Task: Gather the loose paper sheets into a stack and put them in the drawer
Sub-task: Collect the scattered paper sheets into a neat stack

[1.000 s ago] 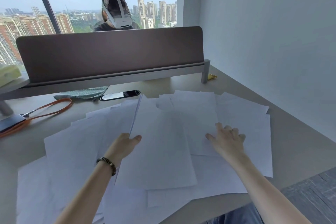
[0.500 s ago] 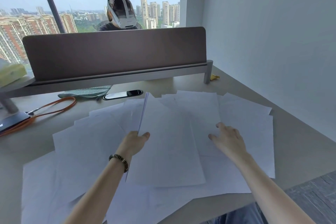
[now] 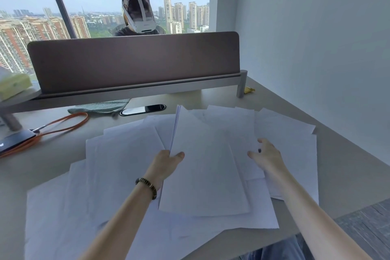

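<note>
1. Head view: nearest the camera, smooth white loose paper sheets [image 3: 118, 175] lie fanned and overlapping across the matte beige desk [image 3: 348, 175], some past its front edge.
2. The left hand [image 3: 163, 164], a beaded bracelet [image 3: 147, 187] on its wrist, pinches a thin gathered stack [image 3: 202, 167] at its left edge, thumb on top; the stack tilts up off the loose sheets.
3. The right hand [image 3: 267, 155] rests on the sheets just right of the stack, fingers loosely spread and slightly bent, gripping nothing.
4. Farther left lie a glossy dark phone [image 3: 14, 140] and an orange cord loop [image 3: 63, 124].
5. Beyond the paper lie a woven green cloth [image 3: 101, 107] and an oval black cable port [image 3: 142, 110].
6. At the back stands a brown rounded-corner divider panel [image 3: 135, 59].
</note>
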